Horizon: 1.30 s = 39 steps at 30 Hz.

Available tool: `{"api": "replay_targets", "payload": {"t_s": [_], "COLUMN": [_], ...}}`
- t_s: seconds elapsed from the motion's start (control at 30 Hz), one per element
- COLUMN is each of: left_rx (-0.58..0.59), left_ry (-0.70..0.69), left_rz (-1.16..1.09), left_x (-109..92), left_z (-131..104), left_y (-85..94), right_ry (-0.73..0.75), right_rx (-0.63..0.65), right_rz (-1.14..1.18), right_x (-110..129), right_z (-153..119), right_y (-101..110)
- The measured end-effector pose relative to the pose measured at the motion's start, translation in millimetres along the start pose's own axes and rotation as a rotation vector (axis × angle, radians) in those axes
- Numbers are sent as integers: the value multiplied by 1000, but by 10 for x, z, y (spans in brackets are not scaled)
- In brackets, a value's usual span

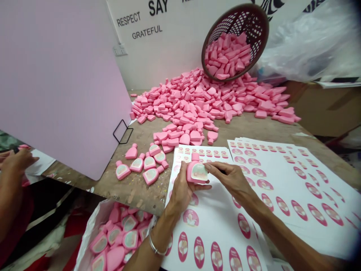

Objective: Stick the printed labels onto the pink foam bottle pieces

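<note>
My left hand (182, 184) is wrapped round a small pink bottle (194, 159), held upright above the printed sheets. A pale, arch-shaped label (199, 172) covers the front of this bottle. At the label's upper right edge, the fingertips of my right hand (225, 175) are pinched together. Left of my hands, several labelled pink bottles (149, 162) lie on the table. Below them, an open white sack (87, 235) holds more labelled bottles (114, 235).
A large heap of pink bottles (180, 99) spreads from a tipped brown basket (207, 41). Sticker sheets (282, 188) cover the table's right side. A tall pink panel (62, 82) on a black wire stand (123, 131) rises at left. Beyond it shows another person's hand (18, 162).
</note>
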<state>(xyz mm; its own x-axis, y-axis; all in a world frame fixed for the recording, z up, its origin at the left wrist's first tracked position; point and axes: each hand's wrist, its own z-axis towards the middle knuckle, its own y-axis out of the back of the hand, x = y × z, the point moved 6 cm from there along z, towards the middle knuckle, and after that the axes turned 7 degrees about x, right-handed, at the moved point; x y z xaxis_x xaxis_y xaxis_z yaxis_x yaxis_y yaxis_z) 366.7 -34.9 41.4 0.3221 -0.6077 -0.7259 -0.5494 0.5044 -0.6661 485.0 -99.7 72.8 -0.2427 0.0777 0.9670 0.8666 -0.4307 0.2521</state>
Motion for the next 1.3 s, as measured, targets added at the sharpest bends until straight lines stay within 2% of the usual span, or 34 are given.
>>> {"api": "replay_targets", "payload": {"t_s": [0.27,1.3], "left_rx": [17,78], "left_ry": [10,-37], "left_rz": [11,100], "left_x": [-21,-119], "left_z": [-36,-52], "left_y": [-9,-23], "right_ry": [37,119], "right_rx": [-27,-77], "right_rz": [-29,-97], "right_x": [-47,101], "right_z": [-8,25], "right_y": [-12,-75]}}
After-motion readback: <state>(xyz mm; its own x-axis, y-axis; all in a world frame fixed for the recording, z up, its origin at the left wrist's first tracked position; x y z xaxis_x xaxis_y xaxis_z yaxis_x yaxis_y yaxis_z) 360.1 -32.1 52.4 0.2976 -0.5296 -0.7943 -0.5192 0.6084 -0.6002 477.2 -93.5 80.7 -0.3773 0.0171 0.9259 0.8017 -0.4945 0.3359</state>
